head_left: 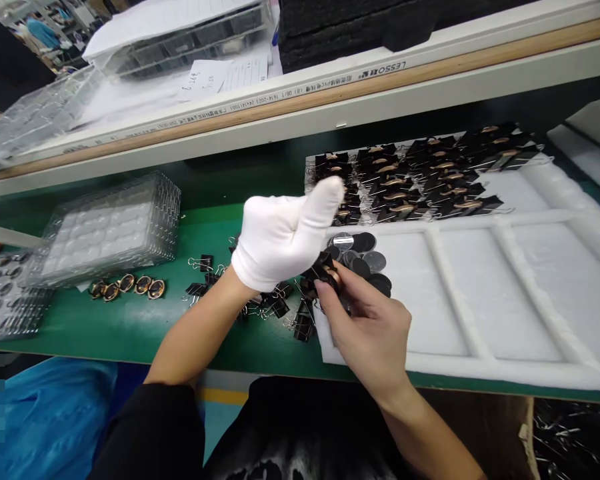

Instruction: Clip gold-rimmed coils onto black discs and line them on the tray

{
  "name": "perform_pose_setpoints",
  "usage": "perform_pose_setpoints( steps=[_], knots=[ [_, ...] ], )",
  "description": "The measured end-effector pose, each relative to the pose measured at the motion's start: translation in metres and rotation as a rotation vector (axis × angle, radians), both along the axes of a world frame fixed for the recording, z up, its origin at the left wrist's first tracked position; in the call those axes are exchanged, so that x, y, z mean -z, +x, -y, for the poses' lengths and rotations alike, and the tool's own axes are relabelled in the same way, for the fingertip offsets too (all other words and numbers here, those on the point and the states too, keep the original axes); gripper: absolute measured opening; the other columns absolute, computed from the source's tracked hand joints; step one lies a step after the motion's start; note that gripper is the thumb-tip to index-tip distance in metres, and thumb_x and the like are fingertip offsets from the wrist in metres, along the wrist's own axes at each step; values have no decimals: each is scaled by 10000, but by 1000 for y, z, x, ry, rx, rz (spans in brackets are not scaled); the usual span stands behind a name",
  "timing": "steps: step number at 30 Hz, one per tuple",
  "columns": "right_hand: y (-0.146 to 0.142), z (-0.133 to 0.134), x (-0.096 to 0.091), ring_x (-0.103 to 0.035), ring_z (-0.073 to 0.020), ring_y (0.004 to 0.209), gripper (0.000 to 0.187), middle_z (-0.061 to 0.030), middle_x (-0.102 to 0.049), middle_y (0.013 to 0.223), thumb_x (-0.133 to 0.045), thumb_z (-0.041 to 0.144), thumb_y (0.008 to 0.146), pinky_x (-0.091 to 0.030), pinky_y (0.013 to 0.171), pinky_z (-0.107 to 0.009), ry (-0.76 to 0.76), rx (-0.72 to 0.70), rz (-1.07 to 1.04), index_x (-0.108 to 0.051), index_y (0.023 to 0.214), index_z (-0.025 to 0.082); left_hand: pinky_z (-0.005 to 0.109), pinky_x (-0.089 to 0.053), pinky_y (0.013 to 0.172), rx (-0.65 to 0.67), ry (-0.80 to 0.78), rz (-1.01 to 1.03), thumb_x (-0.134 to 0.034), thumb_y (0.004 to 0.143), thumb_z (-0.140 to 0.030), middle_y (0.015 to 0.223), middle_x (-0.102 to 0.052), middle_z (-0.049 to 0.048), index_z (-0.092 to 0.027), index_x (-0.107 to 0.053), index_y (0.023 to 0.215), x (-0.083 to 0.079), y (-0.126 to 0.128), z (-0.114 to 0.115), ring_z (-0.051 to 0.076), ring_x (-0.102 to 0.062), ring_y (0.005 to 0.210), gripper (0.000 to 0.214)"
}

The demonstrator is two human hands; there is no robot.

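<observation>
My right hand (373, 327), bare, pinches a black binder clip (323, 270) beside a small copper-coloured rim. My left hand (287, 233), in a white glove, is just above and left of it, thumb raised and fingers curled. Anything inside those gloved fingers is hidden. Loose binder clips (303, 325) lie on the green bench under and beside the glove. Dark and clear round discs (375, 261) are piled behind my right hand, at the edge of a white foam tray (420, 293).
Rows of clipped black pieces with gold edges (403, 210) fill the back of the foam. To the left are gold-rimmed round pieces (126, 283), stacked clear blister trays (115, 227) and a filled tray stack (10, 293). A shelf edge (280, 100) crosses above. Someone in blue (55, 420) is at left.
</observation>
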State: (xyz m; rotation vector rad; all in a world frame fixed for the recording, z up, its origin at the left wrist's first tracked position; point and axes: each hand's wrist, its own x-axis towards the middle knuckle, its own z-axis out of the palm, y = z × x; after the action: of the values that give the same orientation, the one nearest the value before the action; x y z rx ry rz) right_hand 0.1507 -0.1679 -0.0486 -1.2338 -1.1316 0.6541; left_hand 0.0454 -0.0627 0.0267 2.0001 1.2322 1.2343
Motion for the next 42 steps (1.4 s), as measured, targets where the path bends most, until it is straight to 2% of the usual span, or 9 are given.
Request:
perform_pose_setpoints(
  steps=[3, 10, 15, 17, 21, 27, 35, 38, 42],
  knots=[
    [0, -1, -1, -780, -193, 819, 371, -14, -820, 1052, -755, 212, 900, -685, 755, -322, -26, 6, 28, -758, 1267, 272, 267, -408, 510, 31, 41, -117, -459, 1024, -596, 469, -410, -27, -200, -545, 515, 3, 0, -4, 115, -569, 501, 650],
    [9, -8, -11, -709, -160, 707, 204, -1, -776, 850, -754, 227, 852, -609, 635, -268, -164, -60, -50, -810, 1048, 238, 257, -443, 504, 84, -26, -156, -457, 999, -654, 470, -374, -21, -179, -571, 532, -5, 9, -11, 134, -630, 510, 676],
    [14, -21, -17, -478, -100, 526, 25, 50, -529, 592, -722, 178, 797, -398, 450, -220, -272, -217, -168, -741, 806, 193, 255, -393, 496, 118, -13, -254, -369, 1036, -623, 429, -298, -25, -195, -412, 430, -9, 21, -16, 87, -501, 409, 743],
    [14, -24, -17, -414, -91, 520, 45, 57, -466, 575, -724, 201, 808, -339, 442, -219, -290, -238, -196, -712, 766, 188, 255, -365, 485, 112, -5, -270, -385, 1043, -593, 416, -290, -25, -201, -385, 417, -8, 23, -18, 79, -450, 388, 739],
    [12, -26, -15, -461, -102, 571, 64, 43, -528, 624, -767, 218, 771, -382, 487, -227, -293, -218, -258, -711, 773, 187, 251, -340, 469, 83, -25, -229, -459, 1030, -568, 427, -324, -19, -187, -497, 470, -3, 24, -17, 99, -478, 407, 678],
    [13, -31, -19, -524, -110, 583, 153, 39, -621, 655, -790, 155, 707, -413, 499, -227, -299, -254, -309, -744, 850, 187, 218, -419, 542, 61, -77, -103, -526, 998, -579, 547, -429, -18, -205, -718, 783, 6, 21, -17, 154, -669, 657, 472],
    [17, -32, -18, -514, -96, 541, 136, 43, -589, 610, -808, 191, 746, -383, 458, -213, -344, -288, -279, -681, 703, 171, 246, -352, 501, 31, -60, -131, -490, 1000, -623, 463, -299, -26, -184, -513, 497, 7, 24, -18, 113, -548, 481, 668],
    [25, -32, -16, -623, -135, 644, 116, 17, -673, 703, -820, 230, 779, -496, 538, -240, -329, -368, -234, -723, 822, 182, 267, -373, 522, 35, -22, -152, -448, 1029, -593, 444, -342, -25, -191, -511, 461, 6, 21, -18, 99, -520, 462, 699],
    [43, -31, -12, -746, -215, 986, 471, -64, -780, 1087, -826, 296, 821, -635, 792, -325, -295, -542, -209, -687, 1265, 223, 311, -421, 550, 49, 46, -83, -322, 1049, -625, 464, -490, 4, -217, -559, 479, 8, 9, -14, 118, -532, 483, 739]
  ],
)
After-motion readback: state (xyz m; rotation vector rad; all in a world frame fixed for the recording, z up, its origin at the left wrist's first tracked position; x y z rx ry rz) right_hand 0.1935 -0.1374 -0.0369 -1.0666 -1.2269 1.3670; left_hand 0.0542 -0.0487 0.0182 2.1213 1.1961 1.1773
